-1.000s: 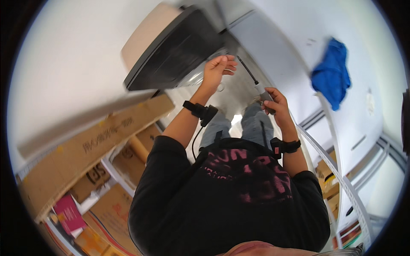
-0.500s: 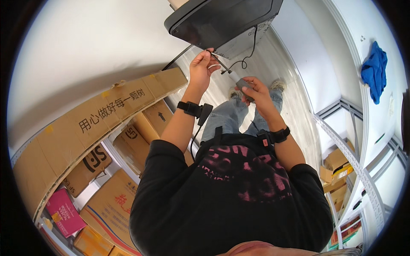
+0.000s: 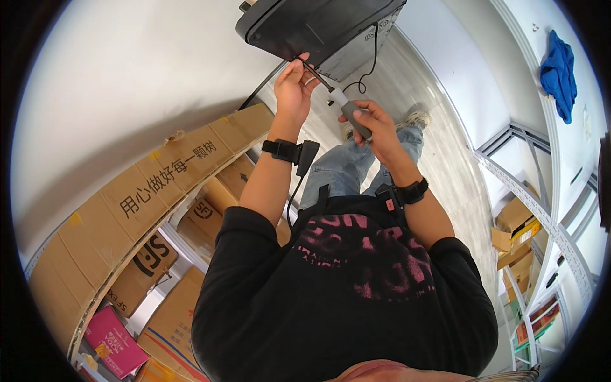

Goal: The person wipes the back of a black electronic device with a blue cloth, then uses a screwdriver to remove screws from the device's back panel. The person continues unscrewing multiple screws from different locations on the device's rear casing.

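Note:
A screwdriver with a grey handle, a whitish collar and a long dark shaft runs slantwise between my hands. My right hand is closed round its handle. At the far end of the shaft, the fingertips of my left hand pinch together, against the lower edge of a black panel. What lies under those fingertips is too small to make out. The panel belongs to a raised unit with a pale, vented side. From that side a black cable hangs in a loop behind the collar.
To my left stands a shelf edged with a long cardboard strip, holding cartons and a pink box. White metal racking with small boxes stands on the right. A blue cloth hangs on the right wall. Below is a pale wood-look floor.
Both hands have shifted slightly up and left with the screwdriver, in a view that has itself moved. The screwdriver's whitish collar shows more plainly. Both hands keep their hold.

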Demonstrator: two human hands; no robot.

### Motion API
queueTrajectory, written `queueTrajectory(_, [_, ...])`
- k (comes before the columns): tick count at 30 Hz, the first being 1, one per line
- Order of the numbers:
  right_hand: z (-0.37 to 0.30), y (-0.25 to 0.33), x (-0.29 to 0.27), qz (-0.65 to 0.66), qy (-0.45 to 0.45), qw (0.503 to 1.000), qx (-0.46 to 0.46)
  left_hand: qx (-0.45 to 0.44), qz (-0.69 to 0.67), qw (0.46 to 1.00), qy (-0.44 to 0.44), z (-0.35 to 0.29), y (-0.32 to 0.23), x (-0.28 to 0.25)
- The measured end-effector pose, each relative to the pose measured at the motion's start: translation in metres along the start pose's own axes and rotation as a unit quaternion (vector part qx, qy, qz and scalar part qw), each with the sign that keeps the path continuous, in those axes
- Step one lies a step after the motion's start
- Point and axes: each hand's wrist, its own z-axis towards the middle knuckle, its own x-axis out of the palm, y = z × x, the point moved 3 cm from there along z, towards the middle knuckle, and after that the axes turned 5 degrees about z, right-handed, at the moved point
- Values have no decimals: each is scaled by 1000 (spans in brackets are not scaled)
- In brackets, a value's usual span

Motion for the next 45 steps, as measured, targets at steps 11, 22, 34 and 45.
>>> queueTrajectory(11, [1, 0, 1, 29, 6, 1000, 5, 12, 11, 1000, -14, 2, -1, 0])
queueTrajectory(22, [2, -2, 3, 70, 16, 997, 20, 5, 21, 1000, -8, 3, -3, -2])
queueTrajectory(34, [2, -6, 3, -121, -85, 986, -74, -4, 48, 999, -18, 0, -7, 2])
queueTrajectory(45, [0, -2, -4, -23, -60, 995, -70, -8, 69, 997, -33, 2, -8, 3])
